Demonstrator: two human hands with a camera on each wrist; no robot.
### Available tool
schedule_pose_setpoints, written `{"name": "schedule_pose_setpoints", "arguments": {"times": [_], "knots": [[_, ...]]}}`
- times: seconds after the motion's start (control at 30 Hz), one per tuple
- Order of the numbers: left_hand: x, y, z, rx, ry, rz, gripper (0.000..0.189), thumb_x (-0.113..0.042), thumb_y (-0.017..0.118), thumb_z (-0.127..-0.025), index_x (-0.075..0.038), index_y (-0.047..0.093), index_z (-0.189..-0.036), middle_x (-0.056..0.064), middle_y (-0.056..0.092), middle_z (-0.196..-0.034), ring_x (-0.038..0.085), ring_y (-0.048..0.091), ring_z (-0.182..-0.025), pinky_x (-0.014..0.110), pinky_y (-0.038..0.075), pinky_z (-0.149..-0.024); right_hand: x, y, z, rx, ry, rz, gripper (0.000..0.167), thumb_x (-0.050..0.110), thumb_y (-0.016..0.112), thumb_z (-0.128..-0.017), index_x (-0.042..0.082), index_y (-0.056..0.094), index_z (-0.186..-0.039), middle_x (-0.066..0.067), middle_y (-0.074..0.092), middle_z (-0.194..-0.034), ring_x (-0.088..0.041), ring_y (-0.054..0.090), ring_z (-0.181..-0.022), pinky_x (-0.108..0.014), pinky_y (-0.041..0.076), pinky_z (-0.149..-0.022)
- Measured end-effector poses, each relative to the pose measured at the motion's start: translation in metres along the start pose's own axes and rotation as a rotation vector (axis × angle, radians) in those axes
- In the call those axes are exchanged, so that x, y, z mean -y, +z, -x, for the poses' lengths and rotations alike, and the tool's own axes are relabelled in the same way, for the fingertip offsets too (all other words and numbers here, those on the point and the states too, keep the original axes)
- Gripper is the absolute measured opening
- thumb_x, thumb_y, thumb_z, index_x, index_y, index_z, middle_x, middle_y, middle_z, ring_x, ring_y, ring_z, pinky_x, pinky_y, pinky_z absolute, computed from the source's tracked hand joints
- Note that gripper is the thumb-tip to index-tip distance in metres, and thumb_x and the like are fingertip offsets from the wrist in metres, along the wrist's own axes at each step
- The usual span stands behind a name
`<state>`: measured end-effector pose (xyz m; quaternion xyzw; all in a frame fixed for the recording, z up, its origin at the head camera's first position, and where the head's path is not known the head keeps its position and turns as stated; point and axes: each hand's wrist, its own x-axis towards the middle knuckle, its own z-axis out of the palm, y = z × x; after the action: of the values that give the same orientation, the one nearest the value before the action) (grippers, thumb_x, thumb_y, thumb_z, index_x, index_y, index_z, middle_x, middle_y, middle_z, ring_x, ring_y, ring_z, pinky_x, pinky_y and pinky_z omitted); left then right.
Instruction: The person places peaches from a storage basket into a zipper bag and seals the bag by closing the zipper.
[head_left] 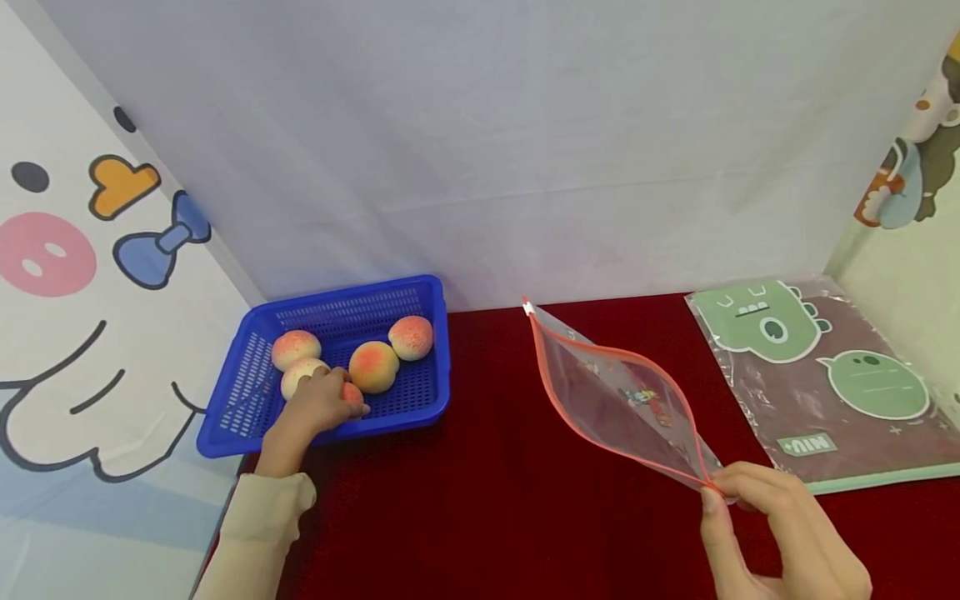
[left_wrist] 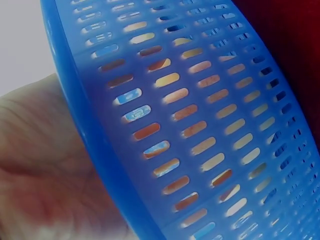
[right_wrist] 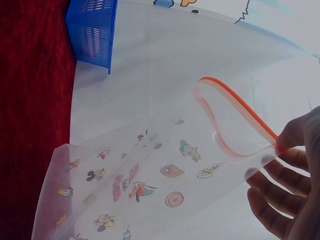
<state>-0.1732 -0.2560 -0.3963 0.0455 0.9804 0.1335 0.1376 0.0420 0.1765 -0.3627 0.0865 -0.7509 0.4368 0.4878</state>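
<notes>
My left hand (head_left: 322,400) reaches over the near rim of the blue plastic basket (head_left: 442,375) and curls its fingers round a peach (head_left: 351,395), mostly hidden under them. Around it lie more peaches (head_left: 373,367), yellow with a red blush. In the left wrist view the slotted basket wall (left_wrist: 150,145) hides the fingers, and only part of the palm shows. With thumb and fingers my right hand (head_left: 783,525) pinches one end of the orange-edged mouth of a clear zip bag (head_left: 622,400). The bag's mouth gapes, and cartoon figures (right_wrist: 142,190) are printed on its side.
At the right lies a flat, clear-wrapped pouch (head_left: 795,375) with green cartoon animals. A dark red cloth (head_left: 480,500) covers the table. White sheeting (head_left: 525,167) rises behind it, and printed cartoon panels (head_left: 75,350) stand at both sides.
</notes>
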Motion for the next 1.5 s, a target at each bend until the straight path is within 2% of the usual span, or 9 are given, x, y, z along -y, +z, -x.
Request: {"name": "schedule_pose_setpoints", "arguments": {"times": [0.17,0.27,0.43,0.57,0.83,1.0,1.2,1.37,1.5], "knots": [[0.001,0.000,-0.005,0.093,-0.008,0.019,0.068,-0.034,0.074,-0.093,0.013,0.050,-0.136,0.042,0.048,-0.139,0.053,0.056,-0.120,0.062,0.049,-0.103,-0.002,0.002,0.000,-0.014,-0.015,-0.021,0.025,0.009,0.077,-0.089,-0.014,0.069,-0.083,-0.020,0.070,-0.086,-0.001,0.061,-0.089,-0.006,0.047,-0.088],[0.004,0.003,-0.007,0.129,-0.020,0.045,0.074,-0.035,0.074,-0.094,0.015,0.044,-0.141,0.043,0.045,-0.143,0.052,0.054,-0.128,0.062,0.045,-0.109,-0.003,0.004,-0.001,-0.030,-0.036,-0.043,0.026,0.009,0.077,-0.089,-0.015,0.069,-0.081,-0.020,0.069,-0.085,-0.002,0.061,-0.088,-0.006,0.048,-0.087],[0.010,0.005,-0.011,0.139,0.000,0.075,0.079,-0.034,0.074,-0.094,0.017,0.041,-0.143,0.039,0.055,-0.137,0.051,0.055,-0.129,0.062,0.045,-0.109,-0.003,0.005,-0.002,-0.040,-0.052,-0.052,0.027,0.009,0.077,-0.089,-0.015,0.068,-0.080,-0.020,0.069,-0.084,-0.003,0.061,-0.087,-0.007,0.047,-0.087],[0.014,0.007,-0.014,0.139,0.014,0.074,0.077,-0.035,0.074,-0.093,0.017,0.043,-0.141,0.036,0.061,-0.131,0.050,0.059,-0.124,0.061,0.048,-0.107,-0.003,0.004,-0.002,-0.033,-0.049,-0.042,0.028,0.010,0.077,-0.090,-0.015,0.068,-0.081,-0.021,0.069,-0.084,-0.003,0.061,-0.088,-0.006,0.047,-0.087],[0.017,0.006,-0.015,0.102,-0.014,0.113,0.056,-0.029,0.074,-0.087,0.008,0.058,-0.127,0.022,0.067,-0.112,0.035,0.063,-0.101,0.052,0.053,-0.091,-0.004,0.004,-0.002,-0.038,-0.051,-0.054,0.027,0.008,0.077,-0.089,-0.015,0.068,-0.081,-0.020,0.069,-0.084,-0.004,0.061,-0.087,-0.007,0.047,-0.086],[0.014,0.003,-0.011,0.009,-0.009,0.034,0.051,-0.029,0.069,-0.083,0.002,0.060,-0.123,0.023,0.068,-0.109,0.037,0.063,-0.095,0.054,0.054,-0.082,-0.004,0.004,-0.003,-0.034,-0.051,-0.045,0.028,0.010,0.077,-0.090,-0.015,0.068,-0.081,-0.021,0.069,-0.084,-0.004,0.060,-0.088,-0.007,0.047,-0.086],[0.006,0.001,-0.001,-0.109,-0.083,-0.045,0.053,-0.038,0.065,-0.091,-0.007,0.057,-0.134,0.034,0.053,-0.132,0.060,0.052,-0.115,0.072,0.050,-0.079,-0.006,0.007,-0.005,-0.049,-0.068,-0.073,0.026,0.007,0.077,-0.089,-0.015,0.068,-0.080,-0.021,0.069,-0.083,-0.005,0.061,-0.087,-0.008,0.047,-0.085],[-0.002,-0.001,0.007,-0.225,-0.054,-0.106,0.052,-0.037,0.067,-0.093,-0.008,0.058,-0.135,0.035,0.054,-0.134,0.060,0.053,-0.112,0.077,0.049,-0.083,-0.006,0.008,-0.006,-0.048,-0.080,-0.088,0.026,0.007,0.077,-0.089,-0.015,0.068,-0.080,-0.021,0.068,-0.082,-0.006,0.060,-0.086,-0.008,0.047,-0.084],[-0.008,-0.002,0.013,-0.299,-0.018,-0.125,0.048,-0.034,0.065,-0.090,-0.010,0.062,-0.132,0.032,0.057,-0.131,0.056,0.055,-0.106,0.074,0.051,-0.076,-0.003,0.011,-0.009,-0.058,-0.102,-0.092,0.029,0.009,0.076,-0.091,-0.015,0.067,-0.078,-0.022,0.067,-0.079,-0.006,0.060,-0.085,-0.008,0.047,-0.085]]}}
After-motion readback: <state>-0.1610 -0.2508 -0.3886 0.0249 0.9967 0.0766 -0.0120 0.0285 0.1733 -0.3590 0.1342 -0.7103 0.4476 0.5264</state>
